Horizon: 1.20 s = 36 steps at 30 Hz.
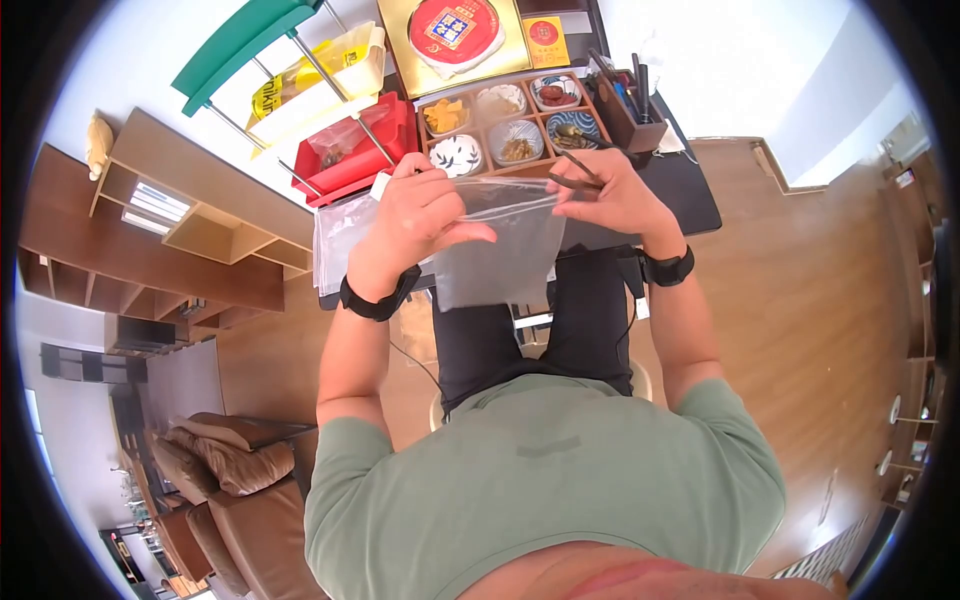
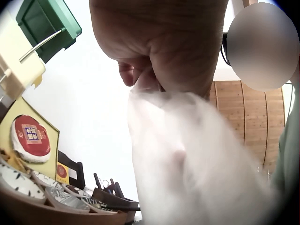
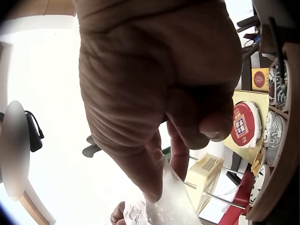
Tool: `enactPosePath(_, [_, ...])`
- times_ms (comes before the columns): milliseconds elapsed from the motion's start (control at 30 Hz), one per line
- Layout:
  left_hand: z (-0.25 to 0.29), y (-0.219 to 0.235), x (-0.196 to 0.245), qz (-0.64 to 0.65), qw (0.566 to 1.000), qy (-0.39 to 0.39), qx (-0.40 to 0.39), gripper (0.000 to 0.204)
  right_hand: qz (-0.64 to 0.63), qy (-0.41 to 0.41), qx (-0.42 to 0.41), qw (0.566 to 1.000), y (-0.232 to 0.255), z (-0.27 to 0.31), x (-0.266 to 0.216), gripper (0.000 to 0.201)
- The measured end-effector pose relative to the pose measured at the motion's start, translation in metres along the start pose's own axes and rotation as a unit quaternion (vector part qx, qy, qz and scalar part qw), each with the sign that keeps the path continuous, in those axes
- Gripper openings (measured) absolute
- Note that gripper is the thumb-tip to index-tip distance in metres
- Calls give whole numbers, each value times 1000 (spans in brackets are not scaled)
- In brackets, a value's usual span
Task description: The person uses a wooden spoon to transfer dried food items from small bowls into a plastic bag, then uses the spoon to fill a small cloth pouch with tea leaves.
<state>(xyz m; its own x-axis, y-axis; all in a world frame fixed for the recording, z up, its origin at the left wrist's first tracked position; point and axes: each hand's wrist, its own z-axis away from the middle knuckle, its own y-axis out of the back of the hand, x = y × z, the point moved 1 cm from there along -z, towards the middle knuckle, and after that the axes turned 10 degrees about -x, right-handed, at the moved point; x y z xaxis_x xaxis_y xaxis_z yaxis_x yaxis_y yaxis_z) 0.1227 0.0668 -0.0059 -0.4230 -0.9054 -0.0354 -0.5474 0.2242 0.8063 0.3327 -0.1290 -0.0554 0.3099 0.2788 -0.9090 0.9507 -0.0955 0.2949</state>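
A clear plastic bag (image 1: 500, 260) hangs between both hands over the front edge of the table, above the person's lap. My left hand (image 1: 420, 210) grips its upper left side, with the thumb stretched out along the bag. At the upper right corner, my right hand (image 1: 612, 195) pinches the bag's edge between thumb and finger. That same hand also holds slim dark tongs (image 1: 577, 180), which point away toward the bowls. In the left wrist view the bag (image 2: 164, 154) looks whitish and blurred. The right wrist view shows the thumb pressed on the bag (image 3: 173, 201).
Beyond the hands, a divided wooden tray (image 1: 485, 120) holds several small bowls of dried ingredients. Left of it are a red bin (image 1: 360, 150) and more clear bags (image 1: 340, 240). A pen holder (image 1: 635, 125) stands right; a round red-wrapped cake (image 1: 455, 35) stands behind.
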Motion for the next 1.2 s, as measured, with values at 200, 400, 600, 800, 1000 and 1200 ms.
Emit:
enactPosePath(200, [-5, 14, 4, -75, 993, 29, -88, 41, 250, 104, 80, 959, 10, -14, -18, 25])
enactPosePath(400, [2, -8, -2, -131, 982, 46, -128, 21, 336, 181, 176, 908, 4, -23, 5, 31])
enactPosePath(600, [-5, -14, -13, -153, 980, 72, -100, 19, 210, 89, 374, 899, -16, -19, -1, 31])
enactPosePath(800, [2, -28, -27, -140, 982, 81, -103, 18, 209, 98, 148, 962, -47, 21, 63, 9])
enactPosePath(1000, [-3, -36, -33, -56, 987, 94, -115, 18, 206, 66, -49, 975, -71, -3, 90, 37])
enactPosePath(1200, [1, -38, -39, -64, 978, 93, -175, 18, 336, 11, -66, 940, -70, -6, 116, 49])
